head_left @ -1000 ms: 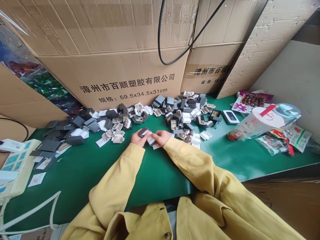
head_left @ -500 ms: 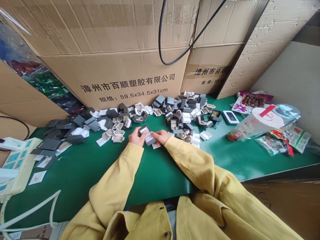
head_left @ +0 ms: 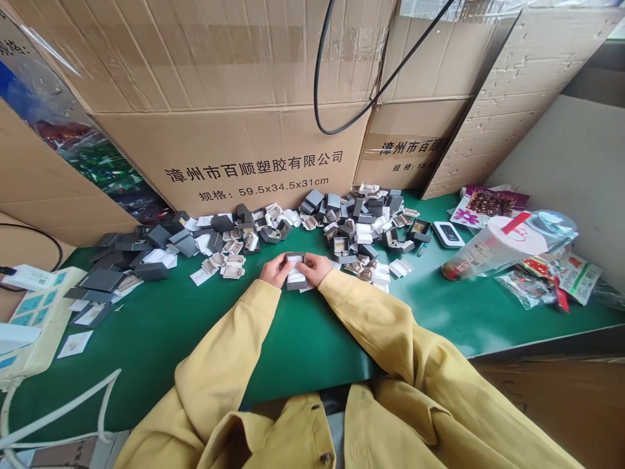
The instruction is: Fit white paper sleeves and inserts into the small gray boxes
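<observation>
Between my two hands is a small dark grey jewellery box (head_left: 296, 281), its lid up and a pale lining showing inside. My left hand (head_left: 275, 270) grips its left side, thumb at the inside. On the other side my right hand (head_left: 315, 268) grips it too, with its thumb over the lining. The fingers behind the box are hidden. Just beyond the hands lie heaps of grey boxes (head_left: 183, 243) and folded pale inserts (head_left: 232, 266) on the green tabletop (head_left: 303, 339).
Large cardboard cartons (head_left: 234, 137) stand along the back, with a black cable (head_left: 316, 85) hanging in front. At right are a tilted drink cup (head_left: 493, 247), a white device (head_left: 448, 234) and snack packets (head_left: 532, 286). A power strip (head_left: 43, 312) sits at left.
The open box has turned from a slant to face me squarely. My left hand has shifted slightly right and down its side, and both thumbs are now at the lining.
</observation>
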{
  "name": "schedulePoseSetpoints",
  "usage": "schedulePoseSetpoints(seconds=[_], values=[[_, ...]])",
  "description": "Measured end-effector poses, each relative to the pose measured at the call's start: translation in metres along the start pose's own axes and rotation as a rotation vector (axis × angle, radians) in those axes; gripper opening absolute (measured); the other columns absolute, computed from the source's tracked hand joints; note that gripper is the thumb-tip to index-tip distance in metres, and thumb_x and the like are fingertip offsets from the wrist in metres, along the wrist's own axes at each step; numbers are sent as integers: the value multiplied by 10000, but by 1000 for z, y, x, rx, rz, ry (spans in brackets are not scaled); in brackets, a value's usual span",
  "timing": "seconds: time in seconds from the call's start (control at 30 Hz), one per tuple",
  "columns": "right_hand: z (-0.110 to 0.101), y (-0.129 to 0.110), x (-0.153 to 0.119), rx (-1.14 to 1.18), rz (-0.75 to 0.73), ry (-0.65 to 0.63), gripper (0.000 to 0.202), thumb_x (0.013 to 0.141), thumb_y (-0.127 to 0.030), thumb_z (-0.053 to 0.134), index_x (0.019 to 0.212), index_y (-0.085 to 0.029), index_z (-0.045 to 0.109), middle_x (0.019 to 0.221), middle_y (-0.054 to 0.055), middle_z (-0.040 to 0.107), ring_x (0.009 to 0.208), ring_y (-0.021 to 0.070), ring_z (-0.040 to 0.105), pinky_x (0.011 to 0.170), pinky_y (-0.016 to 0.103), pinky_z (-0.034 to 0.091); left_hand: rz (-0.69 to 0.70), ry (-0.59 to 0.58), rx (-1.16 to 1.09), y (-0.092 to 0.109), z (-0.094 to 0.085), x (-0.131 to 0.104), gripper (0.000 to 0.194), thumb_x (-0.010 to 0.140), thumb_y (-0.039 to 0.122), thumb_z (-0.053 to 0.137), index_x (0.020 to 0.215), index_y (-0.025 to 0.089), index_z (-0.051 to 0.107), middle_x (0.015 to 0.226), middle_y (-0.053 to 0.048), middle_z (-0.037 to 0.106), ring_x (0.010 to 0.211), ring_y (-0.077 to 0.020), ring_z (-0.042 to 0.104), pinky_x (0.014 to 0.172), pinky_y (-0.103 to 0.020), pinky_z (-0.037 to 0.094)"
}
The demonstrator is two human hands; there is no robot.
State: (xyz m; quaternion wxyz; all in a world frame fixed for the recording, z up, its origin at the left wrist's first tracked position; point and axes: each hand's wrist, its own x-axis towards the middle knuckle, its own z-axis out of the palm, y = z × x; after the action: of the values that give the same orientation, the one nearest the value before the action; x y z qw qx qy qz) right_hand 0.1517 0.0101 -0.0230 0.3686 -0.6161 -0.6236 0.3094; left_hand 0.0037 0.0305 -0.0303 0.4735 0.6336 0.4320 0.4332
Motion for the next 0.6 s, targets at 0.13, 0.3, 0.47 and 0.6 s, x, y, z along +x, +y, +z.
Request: schedulePoseSetpoints(seconds=[0.13, 0.3, 0.47, 0.6], values=[[2, 3, 1, 140, 35, -75, 316, 744, -466, 525, 602, -199, 433, 464, -70, 473, 377, 71, 433, 395, 185, 305, -36, 17, -29, 0, -2, 6, 522, 650, 547, 626, 953, 123, 623, 918, -104, 679, 869, -239, 632, 791, -342, 495], [2, 9, 5, 310, -44, 15, 369, 655, -532, 610, 633, -175, 519, 583, -43, 532, 553, 78, 487, 515, 179, 390, -32, -42, -158, 6, 1, 3, 686, 561, 565, 694, 1071, 119, 587, 1066, -147, 645, 986, -261, 610, 847, -346, 488], [4, 14, 11, 370, 4, 71, 438, 671, -590, 546, 638, -153, 549, 581, -24, 509, 552, 83, 451, 510, 203, 388, -168, -167, -373, 13, 6, -10, 818, 592, 569, 688, 1289, 201, 468, 1224, -156, 569, 1045, -313, 586, 733, -373, 537], [5, 15, 12, 387, 8, 74, 464, 642, -605, 563, 569, -148, 542, 526, -35, 466, 524, 79, 424, 484, 206, 371, -208, -211, -419, 13, 3, -11, 798, 642, 558, 666, 1328, 229, 424, 1276, -151, 534, 1067, -317, 578, 756, -415, 544]])
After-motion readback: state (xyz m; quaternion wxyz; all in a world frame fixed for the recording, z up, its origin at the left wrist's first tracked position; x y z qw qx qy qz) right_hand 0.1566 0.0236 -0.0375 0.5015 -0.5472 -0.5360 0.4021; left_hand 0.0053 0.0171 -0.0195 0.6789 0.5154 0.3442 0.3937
